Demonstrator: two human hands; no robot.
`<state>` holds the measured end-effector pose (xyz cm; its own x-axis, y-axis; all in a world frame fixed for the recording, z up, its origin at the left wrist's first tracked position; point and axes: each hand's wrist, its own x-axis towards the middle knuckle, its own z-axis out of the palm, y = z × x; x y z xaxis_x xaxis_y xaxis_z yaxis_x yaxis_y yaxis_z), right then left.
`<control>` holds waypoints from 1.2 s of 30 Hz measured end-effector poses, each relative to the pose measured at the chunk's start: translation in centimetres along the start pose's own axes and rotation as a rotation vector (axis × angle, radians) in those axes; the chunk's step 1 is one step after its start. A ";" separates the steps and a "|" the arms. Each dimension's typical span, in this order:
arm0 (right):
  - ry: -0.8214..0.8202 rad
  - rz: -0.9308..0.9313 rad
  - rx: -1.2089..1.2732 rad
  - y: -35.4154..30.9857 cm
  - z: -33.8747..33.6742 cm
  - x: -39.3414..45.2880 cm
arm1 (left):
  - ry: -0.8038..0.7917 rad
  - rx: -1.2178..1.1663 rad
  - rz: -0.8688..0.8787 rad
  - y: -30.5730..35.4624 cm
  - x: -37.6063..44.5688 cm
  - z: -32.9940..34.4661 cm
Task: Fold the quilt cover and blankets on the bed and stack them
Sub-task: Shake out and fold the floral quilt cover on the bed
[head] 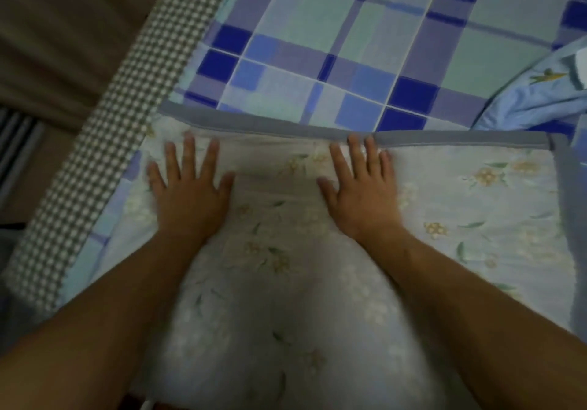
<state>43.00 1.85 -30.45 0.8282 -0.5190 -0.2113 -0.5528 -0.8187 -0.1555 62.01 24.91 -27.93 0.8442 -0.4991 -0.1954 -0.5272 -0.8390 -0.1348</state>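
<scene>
Floral blanket (460, 206) under flat hands (left hand (190, 196), right hand (362, 193)).

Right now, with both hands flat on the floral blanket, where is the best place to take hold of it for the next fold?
Probably at the grey border along the floral blanket's far edge. It lies straight and exposed on the checked sheet, just past the fingertips of the left hand and right hand. Pinch it from above, one hand towards each end, and draw it towards you.

Two hands lie flat: the left hand (190, 193) and the right hand (362, 190). One flowery blanket (460, 206) with a grey edge. One blue checked sheet (349, 44). One light blue cloth (536, 98) at the right edge.
</scene>
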 end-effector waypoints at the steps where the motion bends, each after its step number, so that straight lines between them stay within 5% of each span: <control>1: 0.006 -0.006 -0.001 0.0 0.0 0.1 | -0.027 -0.025 -0.059 -1.4 0.1 0.2; 7: -0.019 0.111 0.097 -2.6 -3.3 -0.3 | -0.072 -0.197 -0.076 -4.3 0.2 -2.0; 12: 0.207 0.112 0.734 -8.8 -4.8 -1.4 | 0.085 -0.182 0.054 -8.4 -6.1 -2.1; 14: 0.234 0.285 1.011 -9.5 -3.6 -0.4 | -0.028 -0.316 -0.029 -10.4 -8.6 -1.7; 17: 0.196 0.443 1.077 -9.5 -3.3 0.7 | -0.157 -0.409 -0.071 -12.2 -10.8 -1.1; 22: 0.223 0.527 1.485 -12.3 -6.4 -6.5 | -0.158 -0.991 -0.149 -12.9 -11.8 -2.6; 27: 0.017 0.505 1.209 -14.2 -3.9 -19.2 | -0.395 -1.044 -0.267 -12.6 -13.6 -2.6; 32: 0.043 0.597 1.264 -14.8 -4.0 -23.2 | -0.448 -1.050 -0.288 -12.4 -13.4 -2.1; 36: 0.136 0.525 0.905 -15.5 -4.6 -19.1 | -0.424 -1.005 -0.256 -12.9 -13.6 -1.2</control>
<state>36.12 23.31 -19.58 0.4373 -0.8242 -0.3598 -0.6613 -0.0237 -0.7497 57.45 42.26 -22.36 0.7141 -0.3332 -0.6156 0.1368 -0.7961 0.5895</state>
